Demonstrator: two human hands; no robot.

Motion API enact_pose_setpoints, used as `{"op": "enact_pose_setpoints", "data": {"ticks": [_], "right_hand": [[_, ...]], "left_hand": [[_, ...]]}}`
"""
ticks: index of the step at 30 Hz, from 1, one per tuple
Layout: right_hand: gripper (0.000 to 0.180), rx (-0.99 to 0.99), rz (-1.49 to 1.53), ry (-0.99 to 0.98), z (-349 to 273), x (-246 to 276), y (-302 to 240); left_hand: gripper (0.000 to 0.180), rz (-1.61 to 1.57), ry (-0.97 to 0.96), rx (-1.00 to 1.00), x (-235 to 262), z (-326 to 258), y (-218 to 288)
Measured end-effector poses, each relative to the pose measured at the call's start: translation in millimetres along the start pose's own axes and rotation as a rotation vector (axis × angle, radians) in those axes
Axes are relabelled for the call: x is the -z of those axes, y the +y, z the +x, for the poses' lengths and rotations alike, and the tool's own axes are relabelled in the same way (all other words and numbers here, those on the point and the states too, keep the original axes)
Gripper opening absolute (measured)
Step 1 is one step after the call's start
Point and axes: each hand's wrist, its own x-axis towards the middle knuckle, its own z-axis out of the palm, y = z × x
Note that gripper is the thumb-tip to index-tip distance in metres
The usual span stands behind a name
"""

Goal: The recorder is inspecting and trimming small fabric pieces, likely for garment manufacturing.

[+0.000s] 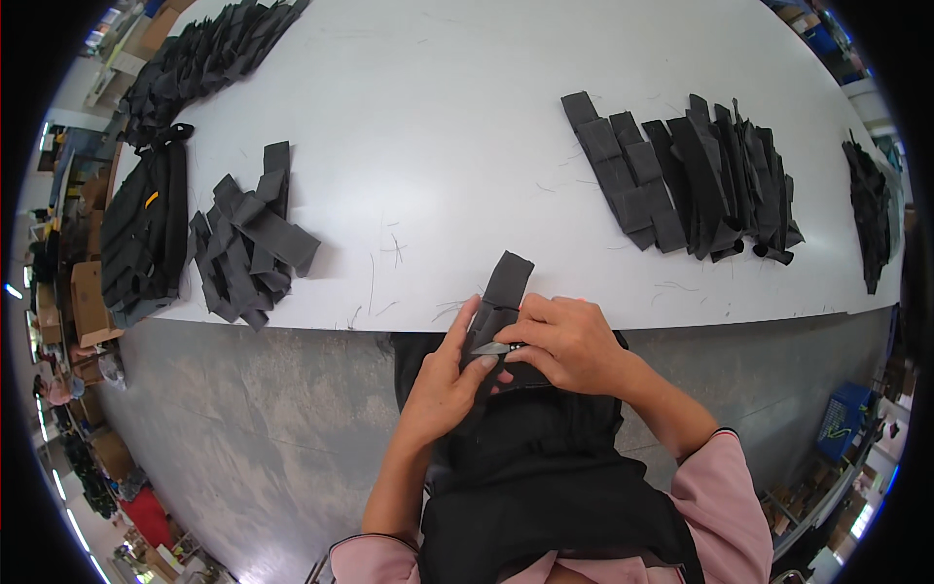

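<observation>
At the table's front edge, my left hand [443, 389] is closed on a dark grey fabric strip [509, 280]. The strip's far end rests over the white tabletop, and folds show near my fingers. My right hand [576, 343] is closed around small thread snips [491, 347], with the pointed metal blade lying against the strip close to my left thumb. Most of the snips' handle is hidden in my right fingers. The lower part of the strip is covered by my left hand.
On the white table [418, 117] lie a loose pile of grey strips [258, 234] at left and a row of strips [691, 180] at right. A black bag [151, 229] sits at the left edge, dark fabric pieces [204, 63] behind it. Loose threads are scattered about.
</observation>
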Motion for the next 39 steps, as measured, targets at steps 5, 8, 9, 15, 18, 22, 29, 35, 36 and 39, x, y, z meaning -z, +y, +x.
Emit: {"op": "enact_pose_setpoints", "data": {"ticks": [5, 8, 9, 15, 18, 22, 29, 35, 36, 39], "right_hand": [[0.020, -0.083, 0.244, 0.052, -8, 14, -11], [0.022, -0.237, 0.276, 0.364, -11, 12, -14], [0.022, -0.275, 0.216, 0.364, -11, 5, -7], [0.024, -0.202, 0.022, 0.462, -12, 1, -5], [0.026, -0.146, -0.079, 0.449, -8, 1, -3], [0.027, -0.079, -0.179, 0.419, -3, 3, -8], [0.025, -0.035, -0.286, 0.417, -2, 5, -11], [0.029, -0.049, -0.286, 0.422, -7, 6, -9], [0.029, -0.050, -0.286, 0.423, -7, 7, -9], [0.029, -0.071, -0.297, 0.403, -7, 10, -12]], "left_hand": [[0.062, -0.142, 0.006, -0.059, 2, 1, -9], [0.059, -0.313, -0.042, -0.089, 2, 2, -7], [0.057, -0.368, -0.068, -0.085, 1, 4, -6], [0.049, -0.539, -0.101, -0.125, -6, 3, -3], [0.046, -0.534, -0.083, -0.116, -8, 1, -4], [0.044, -0.539, -0.089, -0.113, -9, 1, -6], [0.043, -0.587, -0.098, -0.122, -11, 1, -5], [0.044, -0.599, -0.093, -0.122, -10, 1, -8], [0.044, -0.602, -0.098, -0.122, -10, 1, -7], [0.044, -0.607, -0.094, -0.116, -11, 1, -7]]}}
